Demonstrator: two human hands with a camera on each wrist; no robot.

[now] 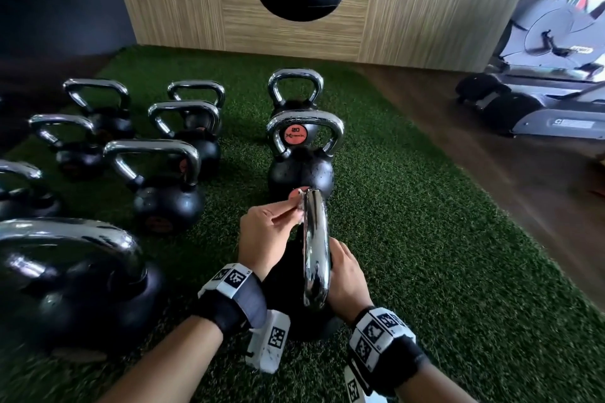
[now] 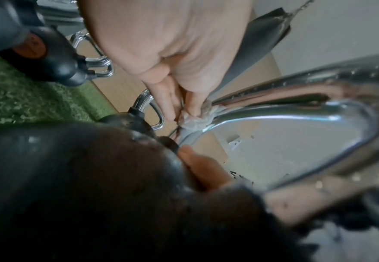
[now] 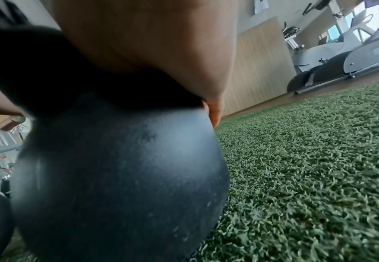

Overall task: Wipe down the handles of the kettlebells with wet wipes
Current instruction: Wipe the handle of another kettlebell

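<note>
- Your left hand [image 1: 262, 235] pinched a small wad of wipe [image 1: 299, 203] between thumb and fingertips and pressed it against the far end of the nearest handle [image 1: 316, 255]. In the left wrist view the wipe [image 2: 195, 118] sat bunched where the chrome bends down toward the ball.
- Your right hand [image 1: 345, 275] lay on the ball of that kettlebell [image 1: 288, 298], at 3 o'clock of the handle. Palm on the black ball; whether the fingers were spread or curled, cannot tell, as the handle and ball hid them.
- The kettlebell stood on the turf [image 1: 425, 222] at 6 o'clock in the head view, handle running toward 12.
- Droplets showed on the handle [image 2: 318, 74] in the left wrist view. Judgement: this handle was partly wetted, and the wipe was working one end; the rest of the loop probably remained.
- Two more kettlebells stood in line at 12 o'clock, the nearer [image 1: 302, 157] speckled with droplets on its ball, so possibly done.
- A group of others [image 1: 163, 183] stood from 9 to 11 o'clock. No sure sign whether these were wiped.
- Judgement: task mid-way at best; several handles likely left.
</note>
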